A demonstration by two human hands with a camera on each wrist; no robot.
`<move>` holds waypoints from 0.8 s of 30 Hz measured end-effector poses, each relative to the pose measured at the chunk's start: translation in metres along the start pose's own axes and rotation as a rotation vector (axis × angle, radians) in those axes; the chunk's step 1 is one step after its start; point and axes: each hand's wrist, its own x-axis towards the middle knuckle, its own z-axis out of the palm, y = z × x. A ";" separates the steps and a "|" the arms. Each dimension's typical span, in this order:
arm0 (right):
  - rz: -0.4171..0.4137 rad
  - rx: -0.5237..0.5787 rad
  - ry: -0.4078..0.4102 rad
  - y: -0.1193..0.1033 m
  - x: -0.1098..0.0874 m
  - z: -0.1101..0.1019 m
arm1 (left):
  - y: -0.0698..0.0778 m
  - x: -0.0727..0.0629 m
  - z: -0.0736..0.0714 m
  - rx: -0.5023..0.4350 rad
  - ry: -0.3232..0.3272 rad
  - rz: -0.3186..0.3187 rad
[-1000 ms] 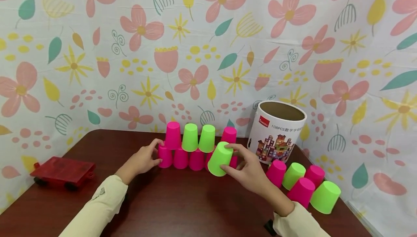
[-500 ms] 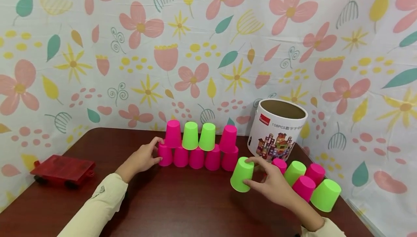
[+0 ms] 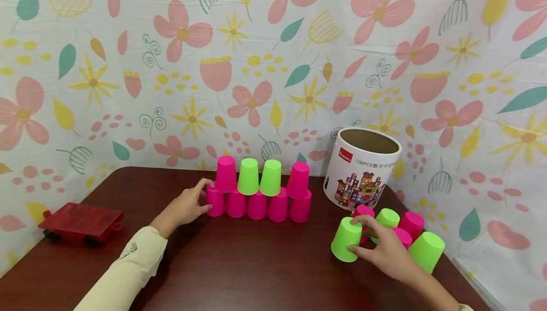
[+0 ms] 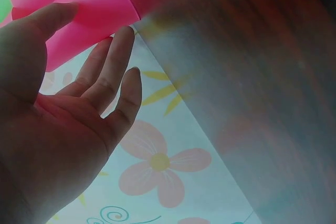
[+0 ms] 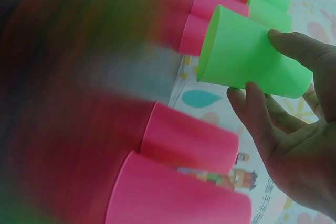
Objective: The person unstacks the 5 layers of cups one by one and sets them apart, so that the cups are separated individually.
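My left hand (image 3: 188,204) rests at the left end of a row of upside-down pink cups (image 3: 257,206). In the left wrist view its thumb touches the end pink cup (image 4: 100,14), while the other fingers stay loosely extended. On that row stand a pink cup (image 3: 226,174), two green cups (image 3: 249,176) and, past a gap, another pink cup (image 3: 298,180). My right hand (image 3: 384,249) holds a green cup (image 3: 345,242) upside down, thumb on the near side and fingers across it. The right wrist view shows this green cup (image 5: 252,56) between thumb and fingers.
Several pink and green cups (image 3: 427,249) stand at the right, partly behind my right hand. A white printed tub (image 3: 361,168) is at the back right. A red wheeled cart (image 3: 81,223) sits on the left of the dark table (image 3: 239,263); a floral curtain (image 3: 273,64) hangs behind.
My right hand has carried the green cup right and toward me, away from the stacked rows to beside the loose cups. The left hand stays at the row's left end.
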 end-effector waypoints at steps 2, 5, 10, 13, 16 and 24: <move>0.002 -0.030 -0.006 0.004 -0.003 -0.003 | 0.000 0.000 0.001 -0.002 -0.002 0.010; -0.007 -0.069 -0.012 0.008 -0.006 -0.005 | -0.002 0.000 0.002 -0.005 0.004 0.014; -0.036 -0.117 -0.025 0.012 -0.010 -0.007 | -0.003 0.000 0.003 -0.003 0.014 0.014; -0.017 -0.123 -0.051 0.013 -0.011 -0.008 | -0.002 -0.001 0.003 -0.008 0.004 0.011; 0.034 -0.133 -0.072 0.014 -0.011 -0.011 | 0.000 -0.001 0.002 -0.011 -0.001 0.000; 0.107 -0.205 -0.089 0.005 -0.009 -0.022 | 0.001 0.000 0.001 -0.010 -0.007 -0.011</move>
